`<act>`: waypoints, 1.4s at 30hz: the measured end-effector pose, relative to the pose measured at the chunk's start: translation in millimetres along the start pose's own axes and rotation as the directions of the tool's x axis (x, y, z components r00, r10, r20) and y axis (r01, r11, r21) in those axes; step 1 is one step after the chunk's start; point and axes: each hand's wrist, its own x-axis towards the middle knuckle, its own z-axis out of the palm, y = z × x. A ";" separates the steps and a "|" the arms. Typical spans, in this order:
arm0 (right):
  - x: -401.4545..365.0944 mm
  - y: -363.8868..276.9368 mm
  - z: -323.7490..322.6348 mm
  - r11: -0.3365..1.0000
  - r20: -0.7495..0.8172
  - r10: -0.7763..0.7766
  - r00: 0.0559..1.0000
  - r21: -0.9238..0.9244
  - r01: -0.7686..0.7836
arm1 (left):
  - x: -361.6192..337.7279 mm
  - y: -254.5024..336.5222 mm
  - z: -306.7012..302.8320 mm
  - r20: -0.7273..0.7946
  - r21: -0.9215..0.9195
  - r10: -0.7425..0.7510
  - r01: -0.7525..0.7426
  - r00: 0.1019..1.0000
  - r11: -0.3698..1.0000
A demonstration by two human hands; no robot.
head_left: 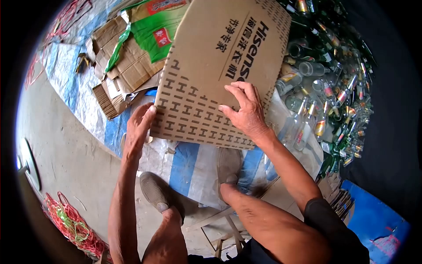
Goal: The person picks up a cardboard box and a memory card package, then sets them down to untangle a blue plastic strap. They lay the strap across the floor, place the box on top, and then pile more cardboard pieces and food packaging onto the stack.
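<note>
Cardboard sheet [206, 75]: L hand [138, 125] round edge, R hand [247, 112] flat, fingers [239, 91] splayed

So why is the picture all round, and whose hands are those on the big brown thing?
There is no machine here. A person wears a camera on their head, looking down, and its lens bends the picture round. The left hand holds the edge of a flat cardboard sheet; the right hand lies open on top. Below are the person's shoes on a striped tarp. Other flattened boxes lie behind, and a heap of glass bottles sits to the right.
</note>
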 end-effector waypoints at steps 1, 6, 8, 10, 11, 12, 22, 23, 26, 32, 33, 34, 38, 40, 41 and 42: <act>-4.4 4.9 -2.2 0.999 -0.033 0.046 0.998 -0.009 -0.047 | -0.4 -0.9 0.3 0.033 0.021 0.043 -0.044 0.999 0.999; -46.3 50.9 1.3 0.937 -0.187 0.324 0.927 -0.072 -0.342 | 1.0 -0.8 10.1 -0.042 0.078 -0.037 0.040 0.998 0.996; -60.9 61.1 -5.8 0.833 -0.187 0.539 0.821 -0.026 -0.553 | 4.4 -5.5 12.9 -0.104 0.094 -0.043 0.053 0.994 0.994; -78.0 76.4 -6.5 0.784 -0.146 0.621 0.770 0.107 -0.612 | 7.6 -9.4 13.0 -0.121 0.115 -0.039 0.053 0.992 0.992; -86.8 87.0 -1.3 0.747 -0.110 0.657 0.746 0.231 -0.623 | 10.2 -15.1 12.9 -0.124 0.119 -0.022 0.037 0.992 0.992; -96.1 97.8 4.1 0.693 -0.075 0.690 0.720 0.352 -0.629 | 12.0 -17.0 11.4 -0.132 0.124 -0.004 0.021 0.991 0.992; -77.3 92.1 -37.6 -0.251 0.526 0.659 0.538 0.828 -0.501 | -8.9 52.3 7.1 -0.084 0.062 0.031 -0.026 0.996 0.998; -77.9 92.7 -40.3 -0.312 0.574 0.606 0.551 0.809 -0.499 | -11.6 62.4 6.5 -0.098 0.076 0.054 -0.047 0.994 0.996; -72.9 82.2 -56.3 -0.318 0.586 0.588 0.558 0.802 -0.506 | -14.4 79.1 -4.7 -0.112 -0.025 -0.002 -0.001 0.994 1.000; -38.9 49.6 -78.6 -0.302 0.572 0.484 0.662 0.819 -0.487 | -21.9 109.1 -32.4 -0.063 -0.437 0.151 -0.163 0.987 0.885; -32.6 42.5 -79.1 -0.318 0.559 0.490 0.669 0.829 -0.459 | -20.7 102.4 -43.0 -0.134 -0.533 0.136 -0.188 0.981 0.825; -27.0 37.9 -76.8 -0.331 0.538 0.489 0.686 0.843 -0.425 | -20.6 100.3 -54.8 -0.034 -0.594 0.172 -0.158 0.985 0.789; -4.1 15.0 -77.0 -0.346 0.523 0.442 0.729 0.849 -0.399 | -26.1 79.7 -51.5 0.024 -0.753 0.324 -0.197 0.946 0.628; 3.2 2.5 -76.7 -0.325 0.524 0.470 0.711 0.851 -0.412 | -26.3 70.7 -35.5 -0.157 -0.695 0.203 -0.254 0.966 0.672; 8.2 -4.8 -76.6 -0.312 0.520 0.485 0.704 0.854 -0.416 | -21.1 50.2 -39.3 -0.137 -0.648 0.241 -0.270 0.961 0.712; 12.6 -17.6 -76.9 -0.272 0.497 0.538 0.680 0.867 -0.418 | -20.0 40.9 -33.5 -0.214 -0.430 0.238 -0.310 0.948 0.848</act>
